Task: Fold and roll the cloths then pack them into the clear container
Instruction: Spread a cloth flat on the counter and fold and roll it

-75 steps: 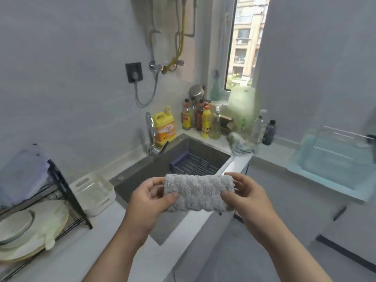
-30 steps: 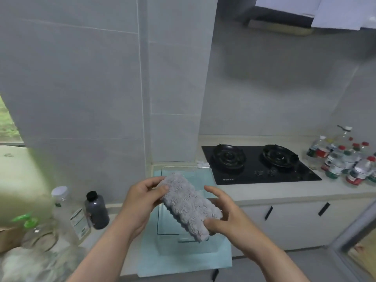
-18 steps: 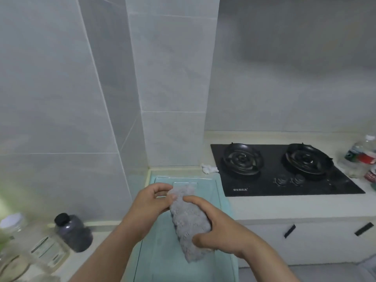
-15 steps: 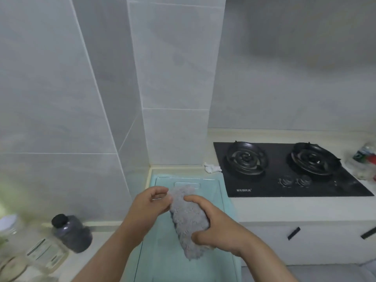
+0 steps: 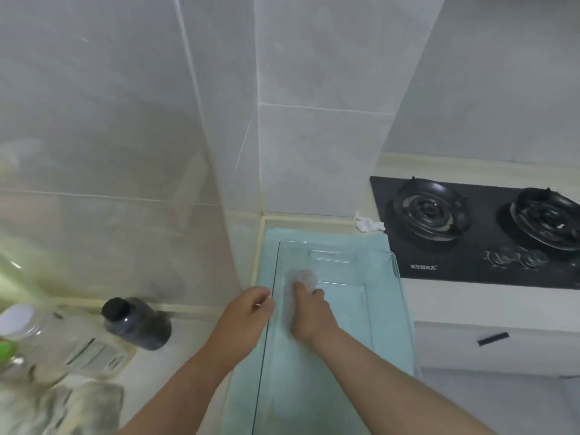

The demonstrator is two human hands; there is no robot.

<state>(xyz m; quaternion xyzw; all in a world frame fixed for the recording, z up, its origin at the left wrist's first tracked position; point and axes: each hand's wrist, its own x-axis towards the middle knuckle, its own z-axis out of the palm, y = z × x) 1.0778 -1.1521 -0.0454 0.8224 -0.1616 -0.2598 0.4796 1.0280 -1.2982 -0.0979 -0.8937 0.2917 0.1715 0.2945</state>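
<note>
The clear container (image 5: 394,262) stands on a pale teal mat (image 5: 271,238) on the counter, in the corner beside the tiled column. My right hand (image 5: 309,312) reaches down inside it along the left wall and grips the rolled grey cloth (image 5: 303,277), whose far end shows past my fingers; the rest is hidden under the hand. My left hand (image 5: 248,315) hovers just outside the container's left wall, fingers loosely curled, holding nothing.
A black gas hob (image 5: 470,227) lies right of the container, with a crumpled white tissue (image 5: 368,222) at its near corner. A dark bottle (image 5: 135,324) and a clear labelled bottle (image 5: 69,343) stand to the left. More grey cloth (image 5: 62,409) is heaped at bottom left.
I turned from the sink to the container. My right hand lowered the rolled cloth into the container, and my left hand let go of it and drew back outside the left wall.
</note>
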